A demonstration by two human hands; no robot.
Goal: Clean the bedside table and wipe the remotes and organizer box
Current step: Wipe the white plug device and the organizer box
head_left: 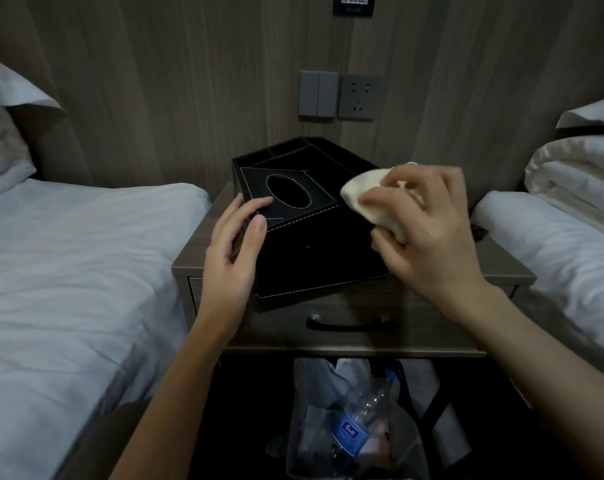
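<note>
A black leather organizer box [314, 251] with white stitching and an oval tissue slot sits tilted on the grey bedside table [189, 261]. My left hand [234, 251] grips its left corner, thumb on the front face and fingers on the top. My right hand [428, 230] holds a bunched cream cloth [363, 195] against the box's right top edge. No remotes are visible.
The table's drawer has a dark handle [349, 323]. Below stands a bin [356, 420] with a plastic bottle and rubbish. White beds flank the table, left [72, 271] and right [557, 244]. Wall switches and a socket [338, 95] are behind the box.
</note>
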